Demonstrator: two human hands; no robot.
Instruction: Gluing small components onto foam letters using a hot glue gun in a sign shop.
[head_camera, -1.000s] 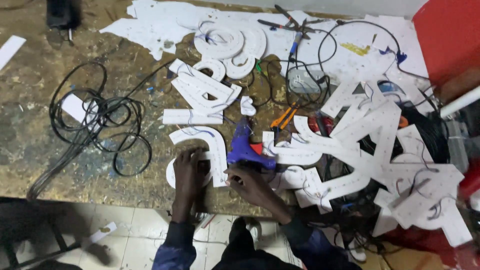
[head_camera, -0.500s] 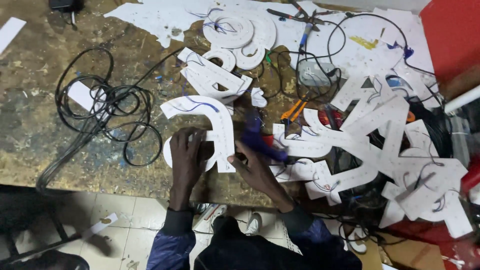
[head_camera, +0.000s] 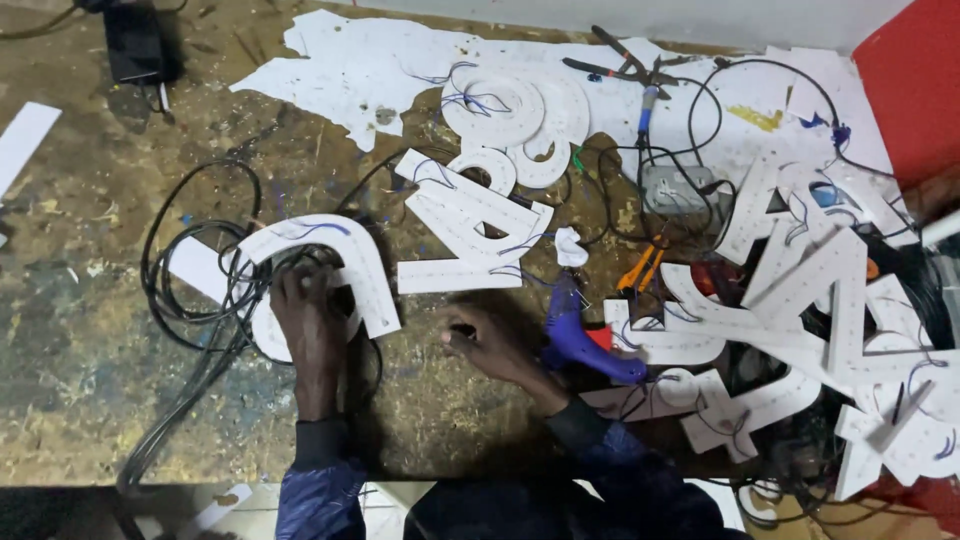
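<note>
Down near the worktop's (head_camera: 90, 400) front edge, the left hand (head_camera: 310, 325) presses flat on a curved white letter (head_camera: 320, 265); the right hand (head_camera: 495, 345) lies loosely curled, holding nothing, beside a purple glue gun (head_camera: 580, 335).

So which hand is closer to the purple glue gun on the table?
The right hand. It lies on the table just left of the purple glue gun, though contact is unclear. The left hand is farther left, resting on the white curved letter.
</note>
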